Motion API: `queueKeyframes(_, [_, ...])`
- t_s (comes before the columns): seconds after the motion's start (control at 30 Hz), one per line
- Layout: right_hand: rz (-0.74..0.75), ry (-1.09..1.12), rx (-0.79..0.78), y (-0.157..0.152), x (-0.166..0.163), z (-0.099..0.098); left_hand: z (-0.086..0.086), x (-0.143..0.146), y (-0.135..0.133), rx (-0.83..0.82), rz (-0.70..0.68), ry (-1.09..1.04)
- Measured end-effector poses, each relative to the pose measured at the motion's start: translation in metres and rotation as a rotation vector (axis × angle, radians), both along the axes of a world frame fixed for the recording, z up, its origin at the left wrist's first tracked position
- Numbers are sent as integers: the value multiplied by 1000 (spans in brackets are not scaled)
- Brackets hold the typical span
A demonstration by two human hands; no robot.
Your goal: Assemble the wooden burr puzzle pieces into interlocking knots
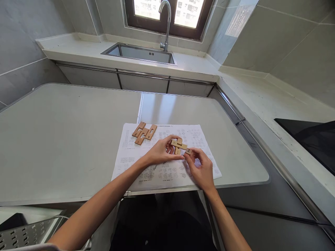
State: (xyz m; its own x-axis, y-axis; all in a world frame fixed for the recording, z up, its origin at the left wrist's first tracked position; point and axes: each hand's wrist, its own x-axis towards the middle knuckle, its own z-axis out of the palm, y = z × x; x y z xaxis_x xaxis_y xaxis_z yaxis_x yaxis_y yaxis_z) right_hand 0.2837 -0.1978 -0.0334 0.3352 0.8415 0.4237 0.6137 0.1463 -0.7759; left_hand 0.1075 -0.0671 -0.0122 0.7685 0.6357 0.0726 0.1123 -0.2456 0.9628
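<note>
My left hand [163, 151] grips a cluster of crossed light wooden puzzle pieces [178, 145], thumb below and fingers behind. Some of its fingertips are hidden by the wood. Beside it, my right hand [201, 166] pinches a small wooden puzzle piece [188, 151] with a dark mark like a "2" or "Z" on its end. That piece is close to the cluster's right side; I cannot tell whether they touch. Further left, several flat brown wooden pieces [143, 132] with slots and numbers lie together. Both hands are above a printed sheet [131, 174] covered with small diagrams.
The sheet lies on a pale table [65, 139] with a seam across it. Behind stand a counter with a sink [141, 53] and a tall faucet [167, 28]. A metal rail [232, 104] runs along the right side. A perforated metal rack [28, 232] is at lower left.
</note>
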Motion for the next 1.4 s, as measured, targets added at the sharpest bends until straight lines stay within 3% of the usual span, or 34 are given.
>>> queueKeyframes(0.3, [3,62,-57,-2,-2,-3,-1,-1,0,110,-32,44])
queueKeyframes(1.4, [27,73,-81,-3,-2,-2,-3,-1,0,166,-25,45])
